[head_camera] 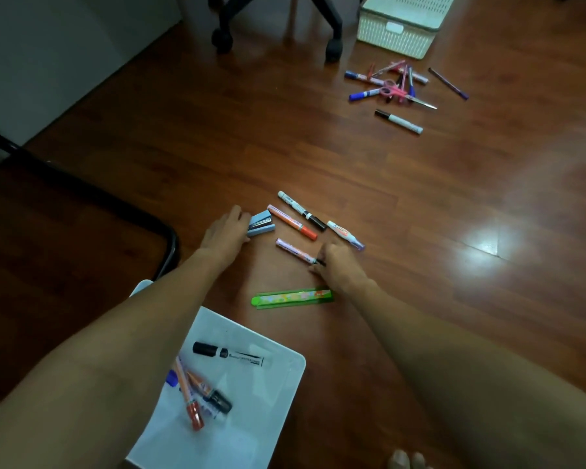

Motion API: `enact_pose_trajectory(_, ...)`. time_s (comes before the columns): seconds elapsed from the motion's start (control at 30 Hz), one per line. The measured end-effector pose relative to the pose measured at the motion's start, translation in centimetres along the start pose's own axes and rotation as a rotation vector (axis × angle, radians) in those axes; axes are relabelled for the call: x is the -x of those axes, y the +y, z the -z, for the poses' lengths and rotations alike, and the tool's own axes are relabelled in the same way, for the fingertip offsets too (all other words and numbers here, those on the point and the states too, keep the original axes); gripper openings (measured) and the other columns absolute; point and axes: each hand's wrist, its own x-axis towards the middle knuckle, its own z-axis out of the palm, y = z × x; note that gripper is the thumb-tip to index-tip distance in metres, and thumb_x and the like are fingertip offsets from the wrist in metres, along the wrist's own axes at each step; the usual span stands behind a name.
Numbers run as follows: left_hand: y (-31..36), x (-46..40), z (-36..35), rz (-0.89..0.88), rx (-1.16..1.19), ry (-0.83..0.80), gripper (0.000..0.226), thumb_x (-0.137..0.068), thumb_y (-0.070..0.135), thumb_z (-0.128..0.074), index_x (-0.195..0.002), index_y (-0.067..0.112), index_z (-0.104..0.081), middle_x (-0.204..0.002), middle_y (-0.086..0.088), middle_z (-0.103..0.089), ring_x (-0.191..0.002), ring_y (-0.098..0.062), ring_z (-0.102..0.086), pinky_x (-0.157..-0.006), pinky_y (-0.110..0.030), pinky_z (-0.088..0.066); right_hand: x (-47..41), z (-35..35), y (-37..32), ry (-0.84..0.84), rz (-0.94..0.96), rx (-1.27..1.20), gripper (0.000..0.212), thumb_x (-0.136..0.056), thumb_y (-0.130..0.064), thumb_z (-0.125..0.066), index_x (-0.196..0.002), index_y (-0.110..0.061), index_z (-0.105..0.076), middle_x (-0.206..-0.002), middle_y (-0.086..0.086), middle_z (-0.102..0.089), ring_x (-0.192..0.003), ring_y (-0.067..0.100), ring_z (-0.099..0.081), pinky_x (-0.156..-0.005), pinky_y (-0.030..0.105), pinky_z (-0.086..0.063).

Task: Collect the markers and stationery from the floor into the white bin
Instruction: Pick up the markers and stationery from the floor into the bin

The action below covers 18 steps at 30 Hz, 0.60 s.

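Observation:
A white bin (285, 374) sits on the floor in front of me with several markers (227, 355) inside. My left hand (225, 228) rests against a light blue stapler (261, 224), fingers wrapped on its near end. Pinched in my right hand (335, 262) is the capped end of a purple-white marker (293, 251). Beside them lie an orange marker (291, 222), a black-capped marker (301, 211) and another white marker (345, 234). A green ruler (291, 297) lies nearer to me. A second pile of markers with pink scissors (394, 91) lies far right.
A cream slatted basket (400, 28) stands beyond the far pile. Black office chair legs with castors (334, 49) are at the top centre. A black metal frame (163, 238) curves along the left. My toes (406, 460) show at the bottom edge.

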Motion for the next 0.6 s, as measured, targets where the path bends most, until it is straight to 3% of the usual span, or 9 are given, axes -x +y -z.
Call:
enact_pose_trajectory(0.2, 0.3, 0.2, 1.2, 0.119, 0.163, -0.033, 0.035, -0.091, 0.021, -0.066, -0.12, 0.003, -0.057, -0.126, -0.017, -0.048, -0.112, -0.038, -0.056, -0.094, -0.044, -0.048, 0.3, -0.1, 0.8, 0.054, -0.027, -0.085, 0.036, -0.081, -0.028, -0.08, -0.099, 0.0, -0.067, -0.105, 0.019, -0.068, -0.1, 0.033, -0.064, -0.087, 0.04, -0.053)
enact_pose_trajectory(0.33, -0.3, 2.6, 4.2, 0.181, 0.247, -0.012, 0.036, -0.09, 0.017, -0.068, -0.121, 0.004, -0.054, -0.129, -0.015, -0.045, -0.114, -0.037, -0.055, -0.1, -0.045, -0.046, 1.1, 1.3, -1.7, 0.055, 0.002, -0.15, 0.019, -0.083, -0.018, -0.076, -0.083, -0.001, -0.067, -0.091, 0.019, -0.074, -0.09, 0.034, -0.07, -0.081, 0.04, -0.055)
enact_pose_trajectory(0.47, -1.7, 5.9, 7.9, 0.241, 0.304, 0.058, 0.037, -0.088, 0.015, -0.07, -0.121, 0.006, -0.054, -0.127, -0.013, -0.046, -0.113, -0.033, -0.057, -0.1, -0.046, -0.049, 2.7, 3.9, -5.5, 0.096, 0.073, -0.126, 0.026, -0.08, -0.023, -0.08, -0.078, 0.001, -0.07, -0.078, 0.02, -0.071, -0.076, 0.032, -0.067, -0.072, 0.036, -0.05)
enact_pose_trajectory(0.53, -3.0, 8.2, 9.7, 0.304, 0.376, 0.096, 0.036, -0.088, 0.013, -0.07, -0.12, 0.006, -0.055, -0.127, -0.012, -0.046, -0.113, -0.032, -0.057, -0.102, -0.043, -0.049, 4.2, 5.0, -7.2, 0.083, 0.139, -0.159, 0.027, -0.079, -0.024, -0.081, -0.064, -0.009, -0.065, -0.066, 0.014, -0.062, -0.064, 0.025, -0.057, -0.065, 0.032, -0.046)
enact_pose_trajectory(0.6, -4.4, 10.6, 11.3, 0.347, 0.449, 0.142, 0.032, -0.088, 0.012, -0.071, -0.116, 0.009, -0.056, -0.125, -0.01, -0.046, -0.112, -0.029, -0.058, -0.101, -0.039, -0.049, 5.6, 6.0, -8.7, 0.061, 0.202, -0.165, 0.028, -0.08, -0.025, -0.081, -0.06, -0.019, -0.062, -0.067, 0.007, -0.065, -0.065, 0.02, -0.058, -0.065, 0.03, -0.045)
